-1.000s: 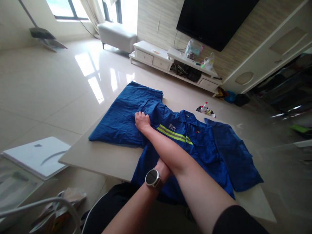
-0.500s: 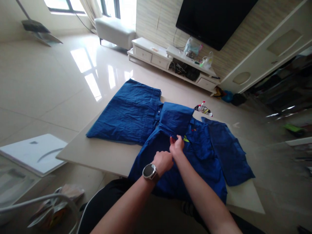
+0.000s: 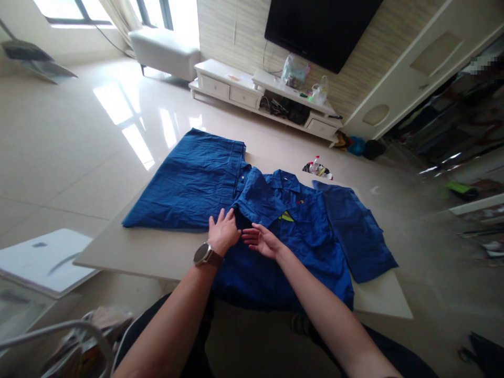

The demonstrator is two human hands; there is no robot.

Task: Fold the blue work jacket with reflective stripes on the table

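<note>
While the blue shirt [image 3: 275,231] lies flat, left hand [image 3: 223,231] and right hand [image 3: 263,240] rest open-fingered on it.

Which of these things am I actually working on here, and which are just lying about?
In hand: blue work shirt, its folded-in sleeve, table, left hand, right hand.

Lying about: blue trousers, white board, bottles, TV stand.

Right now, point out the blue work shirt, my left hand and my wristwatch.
blue work shirt [image 3: 315,236], head view, on the chest panel.
left hand [image 3: 222,232], head view, on the back of the hand.
wristwatch [image 3: 201,253], head view, on the round dial.
</note>
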